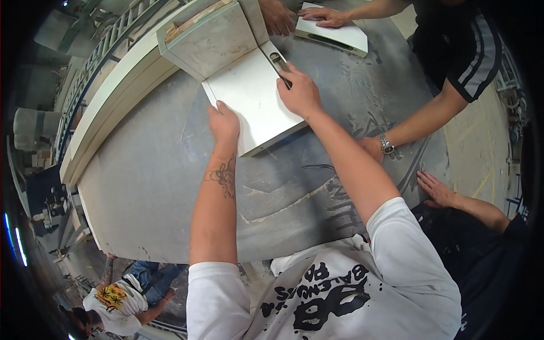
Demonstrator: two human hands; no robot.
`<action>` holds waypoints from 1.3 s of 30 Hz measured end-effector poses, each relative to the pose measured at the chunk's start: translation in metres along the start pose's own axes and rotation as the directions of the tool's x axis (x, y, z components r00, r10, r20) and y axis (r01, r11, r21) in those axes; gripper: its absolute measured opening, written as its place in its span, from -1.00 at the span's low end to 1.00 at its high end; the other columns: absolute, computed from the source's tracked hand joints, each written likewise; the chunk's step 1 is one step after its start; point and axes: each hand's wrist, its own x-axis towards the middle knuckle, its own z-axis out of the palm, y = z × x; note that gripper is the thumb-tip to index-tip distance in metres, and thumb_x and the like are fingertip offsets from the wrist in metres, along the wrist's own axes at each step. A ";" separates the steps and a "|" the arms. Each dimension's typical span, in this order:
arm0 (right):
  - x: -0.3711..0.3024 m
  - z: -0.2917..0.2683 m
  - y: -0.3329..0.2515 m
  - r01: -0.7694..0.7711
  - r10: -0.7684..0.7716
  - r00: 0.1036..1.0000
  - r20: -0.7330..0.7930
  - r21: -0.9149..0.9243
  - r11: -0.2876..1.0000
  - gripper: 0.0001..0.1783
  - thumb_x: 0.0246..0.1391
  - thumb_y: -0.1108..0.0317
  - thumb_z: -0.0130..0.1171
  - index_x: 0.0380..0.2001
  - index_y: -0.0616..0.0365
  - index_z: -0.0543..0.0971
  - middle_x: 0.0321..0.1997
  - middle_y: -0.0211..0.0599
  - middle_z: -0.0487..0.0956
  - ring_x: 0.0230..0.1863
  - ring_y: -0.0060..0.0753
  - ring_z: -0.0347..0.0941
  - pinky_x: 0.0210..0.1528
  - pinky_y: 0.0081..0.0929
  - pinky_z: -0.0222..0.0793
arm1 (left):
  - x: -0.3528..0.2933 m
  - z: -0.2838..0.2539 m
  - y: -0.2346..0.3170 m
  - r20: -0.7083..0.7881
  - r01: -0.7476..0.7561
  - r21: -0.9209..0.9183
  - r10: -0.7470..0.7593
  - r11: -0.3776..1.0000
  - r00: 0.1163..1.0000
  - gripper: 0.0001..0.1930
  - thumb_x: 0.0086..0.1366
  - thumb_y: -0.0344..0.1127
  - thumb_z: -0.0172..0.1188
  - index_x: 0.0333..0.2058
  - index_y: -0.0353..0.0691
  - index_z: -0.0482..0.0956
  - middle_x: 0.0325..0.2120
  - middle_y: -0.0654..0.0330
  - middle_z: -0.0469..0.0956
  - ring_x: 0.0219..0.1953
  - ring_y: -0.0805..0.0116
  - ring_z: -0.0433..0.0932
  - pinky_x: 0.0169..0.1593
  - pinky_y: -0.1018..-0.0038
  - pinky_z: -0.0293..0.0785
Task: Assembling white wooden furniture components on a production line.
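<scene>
A thick white panel [258, 102] lies at the middle of the grey work surface, its near edge tilted toward me. My left hand [225, 122] grips its left edge, thumb on top. At its right edge, my right hand [300, 93] is wrapped around the side, beside a slot with a dark metal fitting [276, 59] in it. The panel's far edge meets an upright pale block [218, 42] with a smudged face and greenish edges; whether they are fixed together I cannot tell. The fingers under the panel are hidden.
A long curved white piece [113, 107] runs along the table's far left. At the back right, a co-worker's hands rest on and beside another white slotted piece [331, 31]. More people's hands touch the table [153, 187] at right. Someone crouches at lower left.
</scene>
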 end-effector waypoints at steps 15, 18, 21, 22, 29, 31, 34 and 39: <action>0.003 0.016 -0.001 -0.024 0.026 0.998 -0.053 0.029 0.999 -0.57 0.27 0.09 0.19 0.07 0.07 0.72 0.45 -0.15 0.50 0.30 0.07 0.53 0.34 -0.21 0.43 | 0.015 -0.002 -0.023 0.049 0.025 -0.210 -0.015 0.977 0.999 -0.47 0.61 0.01 -0.10 0.20 -0.38 0.45 0.06 -0.35 0.60 0.17 -0.37 0.56 0.25 0.00 0.46; 0.000 0.021 0.007 -0.004 0.001 0.989 -0.145 -0.023 1.000 -0.50 0.29 0.08 0.22 0.15 0.17 0.64 0.42 -0.03 0.51 0.34 0.10 0.50 0.38 -0.20 0.39 | 0.009 -0.003 -0.019 0.032 -0.017 -0.343 0.030 0.939 0.999 -0.48 0.60 0.00 -0.05 0.21 -0.37 0.43 0.06 -0.34 0.61 0.14 -0.38 0.58 0.23 -0.01 0.47; 0.003 0.015 0.010 0.006 -0.021 0.977 -0.211 -0.072 0.997 -0.42 0.30 0.05 0.25 0.22 0.26 0.56 0.38 0.08 0.53 0.36 0.13 0.47 0.40 -0.19 0.35 | 0.001 0.001 -0.018 0.070 0.034 -0.302 -0.014 0.953 0.997 -0.49 0.58 -0.02 -0.01 0.21 -0.36 0.43 0.06 -0.33 0.62 0.13 -0.37 0.58 0.23 0.00 0.48; 0.011 0.012 0.005 0.016 -0.032 0.980 -0.197 -0.082 0.997 -0.38 0.30 0.03 0.26 0.24 0.28 0.53 0.36 0.10 0.53 0.38 0.15 0.44 0.41 -0.16 0.33 | 0.005 0.000 -0.014 0.062 0.046 -0.326 -0.028 0.944 0.998 -0.50 0.58 -0.01 0.00 0.20 -0.36 0.44 0.06 -0.34 0.62 0.13 -0.37 0.59 0.22 0.00 0.48; 0.002 0.010 0.002 -0.062 0.058 0.993 -0.103 -0.033 0.998 -0.43 0.23 -0.03 0.29 0.13 0.16 0.61 0.07 0.11 0.68 0.14 0.24 0.58 0.20 -0.03 0.46 | 0.006 0.007 -0.025 0.044 0.021 -0.360 -0.006 0.933 0.999 -0.48 0.56 0.03 0.02 0.19 -0.33 0.42 0.04 -0.37 0.59 0.12 -0.38 0.57 0.20 -0.03 0.48; 0.004 0.012 0.002 -0.044 0.041 0.996 -0.080 -0.035 0.998 -0.44 0.23 -0.03 0.30 0.11 0.17 0.62 0.05 0.12 0.69 0.13 0.23 0.59 0.19 -0.04 0.47 | 0.012 0.012 -0.027 0.048 0.047 -0.329 -0.033 0.943 0.998 -0.46 0.56 0.06 0.03 0.22 -0.31 0.42 0.05 -0.36 0.57 0.13 -0.38 0.56 0.20 -0.04 0.47; 0.008 0.016 0.003 -0.007 0.003 0.996 -0.085 -0.043 0.999 -0.45 0.22 -0.02 0.33 0.09 0.18 0.62 0.02 0.13 0.69 0.10 0.21 0.61 0.17 -0.07 0.48 | 0.012 0.011 -0.025 0.036 0.091 -0.289 -0.085 0.953 0.996 -0.42 0.54 0.10 0.04 0.26 -0.26 0.40 0.09 -0.33 0.51 0.14 -0.36 0.54 0.20 -0.04 0.47; 0.011 0.012 0.016 0.069 -0.079 0.989 -0.122 -0.086 0.994 -0.44 0.25 0.03 0.33 0.11 0.27 0.59 0.09 0.17 0.65 0.16 0.22 0.57 0.24 -0.09 0.44 | -0.002 0.007 -0.009 0.049 0.114 -0.269 -0.105 0.956 0.993 -0.39 0.53 0.16 0.05 0.31 -0.17 0.40 0.14 -0.28 0.45 0.19 -0.29 0.50 0.21 -0.06 0.46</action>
